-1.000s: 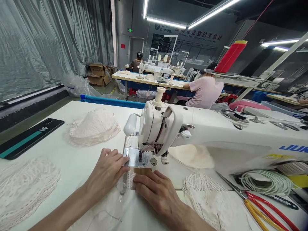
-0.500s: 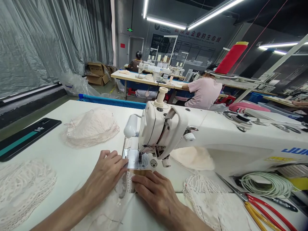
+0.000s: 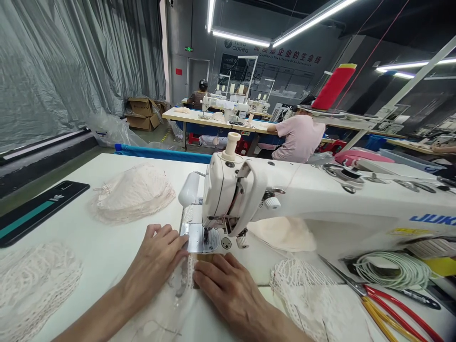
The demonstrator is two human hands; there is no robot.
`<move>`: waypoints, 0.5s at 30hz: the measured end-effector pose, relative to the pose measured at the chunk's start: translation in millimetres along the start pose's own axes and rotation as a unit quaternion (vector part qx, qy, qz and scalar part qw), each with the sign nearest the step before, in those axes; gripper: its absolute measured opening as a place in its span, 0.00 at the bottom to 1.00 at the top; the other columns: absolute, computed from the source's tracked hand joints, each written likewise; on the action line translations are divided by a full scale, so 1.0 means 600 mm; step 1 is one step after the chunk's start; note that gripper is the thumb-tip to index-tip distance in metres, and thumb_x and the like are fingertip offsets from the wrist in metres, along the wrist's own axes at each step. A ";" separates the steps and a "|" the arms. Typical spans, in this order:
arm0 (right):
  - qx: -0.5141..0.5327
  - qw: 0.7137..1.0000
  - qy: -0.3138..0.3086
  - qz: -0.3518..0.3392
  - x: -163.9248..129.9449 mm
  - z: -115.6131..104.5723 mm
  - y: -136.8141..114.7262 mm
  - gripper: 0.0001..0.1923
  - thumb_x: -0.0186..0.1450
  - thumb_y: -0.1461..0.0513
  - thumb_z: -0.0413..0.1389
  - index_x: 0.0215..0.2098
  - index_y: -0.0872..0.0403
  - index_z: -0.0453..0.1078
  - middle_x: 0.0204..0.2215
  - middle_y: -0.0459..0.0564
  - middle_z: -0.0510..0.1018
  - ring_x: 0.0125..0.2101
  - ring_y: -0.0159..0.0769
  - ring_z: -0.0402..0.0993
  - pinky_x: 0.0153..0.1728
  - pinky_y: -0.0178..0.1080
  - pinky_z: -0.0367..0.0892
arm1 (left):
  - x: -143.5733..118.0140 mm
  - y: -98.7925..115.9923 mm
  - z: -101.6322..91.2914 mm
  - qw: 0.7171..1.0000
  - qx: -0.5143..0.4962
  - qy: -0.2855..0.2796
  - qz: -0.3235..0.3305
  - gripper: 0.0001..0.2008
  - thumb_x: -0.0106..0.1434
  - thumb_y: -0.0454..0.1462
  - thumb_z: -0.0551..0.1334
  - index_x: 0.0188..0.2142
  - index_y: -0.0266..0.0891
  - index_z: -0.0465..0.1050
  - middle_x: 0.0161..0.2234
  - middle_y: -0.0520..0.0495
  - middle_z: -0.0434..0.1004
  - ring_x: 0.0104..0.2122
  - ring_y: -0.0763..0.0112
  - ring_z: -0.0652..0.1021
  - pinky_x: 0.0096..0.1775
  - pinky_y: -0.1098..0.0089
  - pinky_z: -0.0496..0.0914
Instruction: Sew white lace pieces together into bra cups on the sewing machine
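A white sewing machine stands on the white table, its needle over the metal plate. My left hand lies flat on a piece of white lace fabric, fingertips at the plate's left edge. My right hand presses the same lace just in front of the needle, beside a tan strip. Both hands hold the lace down against the table.
Piles of lace pieces lie at the left, near left and right. A cream piece sits under the machine arm. Red-handled scissors, a coiled cord and a black phone lie nearby. A person sits behind.
My hands stay on the lace, edging slightly toward the needle. The view has shifted a little; nothing else has moved.
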State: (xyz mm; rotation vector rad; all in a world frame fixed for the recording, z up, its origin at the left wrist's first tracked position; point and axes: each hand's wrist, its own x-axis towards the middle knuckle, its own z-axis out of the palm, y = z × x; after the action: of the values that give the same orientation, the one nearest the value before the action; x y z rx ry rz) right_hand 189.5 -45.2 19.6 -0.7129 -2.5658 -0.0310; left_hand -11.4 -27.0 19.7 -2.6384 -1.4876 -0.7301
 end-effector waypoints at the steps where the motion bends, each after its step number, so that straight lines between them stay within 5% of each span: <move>1: 0.004 1.000 0.001 0.001 -0.001 -0.002 -0.001 0.12 0.69 0.69 0.43 0.42 0.59 0.67 0.38 0.50 0.75 0.37 0.36 0.66 0.38 0.39 0.62 | 0.000 0.003 -0.003 1.000 0.012 0.015 0.005 0.08 0.67 0.31 0.52 0.38 0.38 0.69 0.29 0.50 0.70 0.32 0.66 0.69 0.39 0.61 0.56; 6: -0.005 1.000 0.003 -0.007 -0.009 -0.007 -0.004 0.13 0.69 0.70 0.42 0.39 0.60 0.67 0.38 0.52 0.74 0.37 0.36 0.65 0.38 0.38 0.62 | -0.007 0.029 -0.019 0.992 0.042 0.088 0.075 0.12 0.65 0.26 0.50 0.41 0.38 0.70 0.38 0.45 0.72 0.37 0.65 0.71 0.39 0.62 0.57; 10: -0.028 0.999 -0.024 0.002 -0.016 -0.011 -0.006 0.13 0.68 0.69 0.42 0.38 0.60 0.68 0.37 0.53 0.75 0.31 0.34 0.65 0.33 0.39 0.61 | -0.018 0.042 -0.009 0.991 0.057 0.045 0.111 0.14 0.64 0.26 0.50 0.31 0.40 0.70 0.28 0.51 0.72 0.27 0.70 0.70 0.35 0.65 0.59; 15: -0.027 0.998 -0.049 0.008 -0.018 -0.016 -0.005 0.12 0.68 0.69 0.43 0.34 0.59 0.67 0.35 0.52 0.74 0.29 0.34 0.65 0.30 0.39 0.60 | -0.025 0.034 0.018 0.992 0.081 0.013 0.101 0.12 0.63 0.27 0.52 0.30 0.41 0.71 0.27 0.53 0.72 0.27 0.71 0.72 0.37 0.65 0.64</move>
State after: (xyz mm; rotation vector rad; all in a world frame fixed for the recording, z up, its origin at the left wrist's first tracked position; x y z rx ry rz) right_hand 200.3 -54.6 23.3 -0.7733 -2.6600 -0.0607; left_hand 2.8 -47.3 8.0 -2.5953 -1.1939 -0.5988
